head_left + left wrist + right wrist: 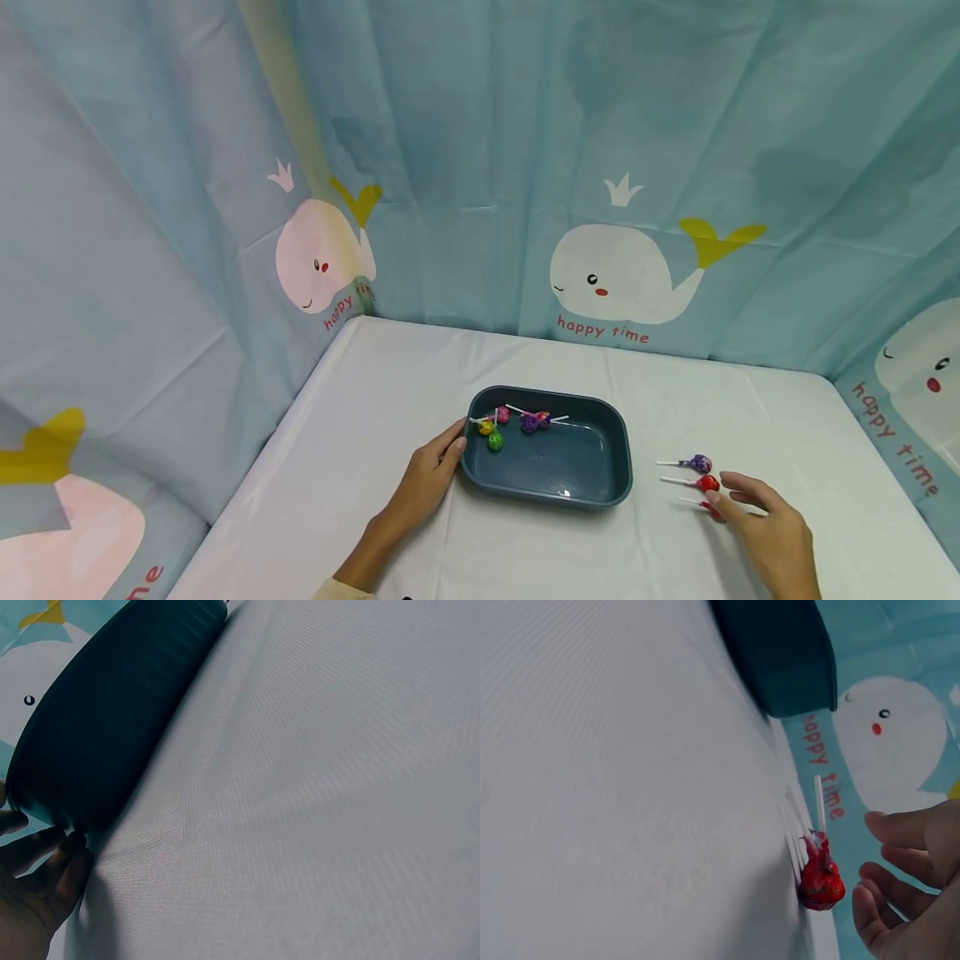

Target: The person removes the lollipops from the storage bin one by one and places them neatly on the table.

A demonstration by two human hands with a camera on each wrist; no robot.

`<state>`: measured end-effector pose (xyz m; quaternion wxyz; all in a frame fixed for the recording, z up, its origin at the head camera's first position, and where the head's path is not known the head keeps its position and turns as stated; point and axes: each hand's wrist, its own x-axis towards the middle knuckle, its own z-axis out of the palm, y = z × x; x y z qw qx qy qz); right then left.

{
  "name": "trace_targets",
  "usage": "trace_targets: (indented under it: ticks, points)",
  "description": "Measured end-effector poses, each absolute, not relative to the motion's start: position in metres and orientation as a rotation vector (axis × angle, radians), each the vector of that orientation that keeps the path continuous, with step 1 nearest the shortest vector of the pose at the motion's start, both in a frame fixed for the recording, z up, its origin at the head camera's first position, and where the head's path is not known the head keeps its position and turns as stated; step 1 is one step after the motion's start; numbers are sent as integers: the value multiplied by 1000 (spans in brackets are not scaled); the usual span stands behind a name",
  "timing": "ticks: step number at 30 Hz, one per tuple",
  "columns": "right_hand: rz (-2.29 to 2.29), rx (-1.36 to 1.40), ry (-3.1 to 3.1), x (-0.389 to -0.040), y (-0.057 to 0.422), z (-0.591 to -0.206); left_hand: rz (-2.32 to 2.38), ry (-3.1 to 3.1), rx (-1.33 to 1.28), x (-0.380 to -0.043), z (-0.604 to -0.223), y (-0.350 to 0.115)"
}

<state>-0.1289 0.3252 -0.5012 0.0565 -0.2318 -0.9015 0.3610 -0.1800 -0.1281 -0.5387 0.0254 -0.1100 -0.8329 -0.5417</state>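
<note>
A dark blue-grey rectangular tray [555,497] stands on the white cloth, several wrapped lollipops lying at its far left. My left hand [431,473] rests its fingertips against the tray's left end; the left wrist view shows the fingers [45,851] along its outer wall. Right of the tray lie three lollipops with sticks pointing left: a purple one [701,463], a red one [707,482] and a nearer red one [712,511], partly hidden. Close beside them is my right hand [772,521], thumb and fingers apart. In the right wrist view, a red lollipop [821,889] sits just beyond the fingertips.
Inside the tray, a green lollipop [496,441] lies nearest me, with a yellow one [486,427], a pink one [502,413] and a purple one [529,423] around it. A blue curtain [465,267] printed with whales borders the table's back and sides.
</note>
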Motion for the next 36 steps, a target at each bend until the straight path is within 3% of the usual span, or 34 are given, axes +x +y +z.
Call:
trace_targets:
  ticks: [13,36]
  points:
    - [1326,-341,-2471,-127,298,-498,-1680,-2578,-337,-180,-538,-128]
    - [1540,-191,-2446,-137,253,-482,-1665,-2571,-337,-181,-540,-127]
